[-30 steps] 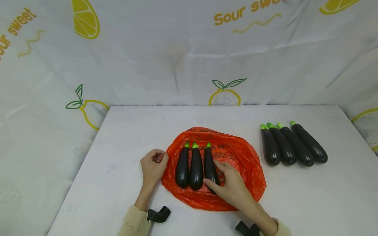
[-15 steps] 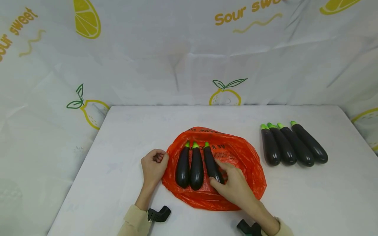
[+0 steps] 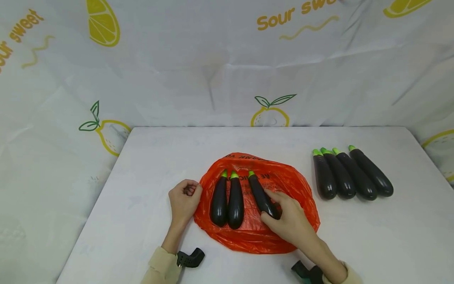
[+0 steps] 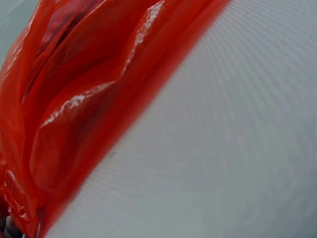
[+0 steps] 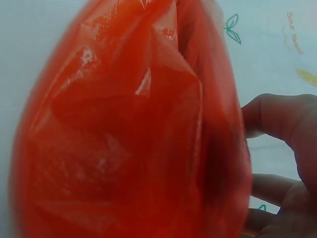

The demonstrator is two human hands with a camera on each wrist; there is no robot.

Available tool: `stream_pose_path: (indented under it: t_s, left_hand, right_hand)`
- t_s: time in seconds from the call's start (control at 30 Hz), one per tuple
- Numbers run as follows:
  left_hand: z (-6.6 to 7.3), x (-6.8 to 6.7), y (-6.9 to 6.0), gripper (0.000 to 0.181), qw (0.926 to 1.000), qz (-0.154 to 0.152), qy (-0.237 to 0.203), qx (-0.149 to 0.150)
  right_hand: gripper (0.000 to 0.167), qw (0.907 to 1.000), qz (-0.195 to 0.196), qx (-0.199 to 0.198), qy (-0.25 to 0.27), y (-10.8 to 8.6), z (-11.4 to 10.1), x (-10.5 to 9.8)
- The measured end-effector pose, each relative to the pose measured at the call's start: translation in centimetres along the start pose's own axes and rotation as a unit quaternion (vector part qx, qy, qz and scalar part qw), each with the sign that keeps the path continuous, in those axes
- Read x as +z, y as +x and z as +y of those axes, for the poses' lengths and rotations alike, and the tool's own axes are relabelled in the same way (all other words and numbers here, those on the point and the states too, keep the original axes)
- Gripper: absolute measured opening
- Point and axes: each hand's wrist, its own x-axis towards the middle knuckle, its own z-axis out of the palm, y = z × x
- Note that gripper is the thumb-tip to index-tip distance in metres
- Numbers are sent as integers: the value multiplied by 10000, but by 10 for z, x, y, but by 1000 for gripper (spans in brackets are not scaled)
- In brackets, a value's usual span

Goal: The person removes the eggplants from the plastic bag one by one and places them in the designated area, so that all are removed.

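An orange-red plastic bag [image 3: 248, 242] with dark lettering lies spread with its mouth up in the head view. Inside, two eggplants [image 3: 219, 201] with green tips lie side by side on the left. To their right, slightly tilted, is a third eggplant [image 3: 259, 191], its thick end gripped between the thumb and fingers of my right hand [image 3: 291, 219]. My left hand [image 3: 184, 200] pinches the bag's left edge with curled fingers. In the right wrist view the bag's wall [image 5: 124, 148] hides the eggplant and my fingertips. Red plastic [image 4: 79, 109] fills the left wrist view's upper left.
Several more eggplants [image 3: 345, 175] lie in a slanted row at the right of the white table [image 3: 142, 157]. Behind the table hangs a white cloth [image 3: 170, 79] with lemon prints. A black wrist camera mount [image 3: 191, 258] sits at the left sleeve.
My right hand has shifted to the right with the third eggplant, whose thick end swung right, widening the gap to the other two. My left hand stays put.
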Motion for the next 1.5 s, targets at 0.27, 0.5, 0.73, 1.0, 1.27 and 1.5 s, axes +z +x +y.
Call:
stream_pose_path:
  t_s: [0.27, 0.5, 0.73, 1.0, 1.27, 1.5]
  left_hand:
    - [1, -1, -1, 5, 9999, -28, 9, -101]
    - [1, 0, -1, 5, 9999, -12, 15, -115]
    - [-1, 0, -1, 5, 9999, 55, 100, -42]
    - [-1, 0, -1, 4, 10000, 38, 43, -34]
    - [1, 0, 0, 4, 10000, 8, 47, -51]
    - [0, 0, 0, 4, 10000, -4, -7, 11]
  right_hand:
    - [59, 9999, 43, -108, 48, -4, -1, -2]
    - [58, 9998, 53, -180, 117, -6, -2, -4]
    - [58, 9995, 87, -272, 135, -8, -3, -6]
    - [59, 9996, 93, -234, 110, -12, -6, -11]
    - [59, 9997, 109, -227, 17, -13, -6, -16]
    - [60, 9995, 211, -248, -18, -15, -5, -20]
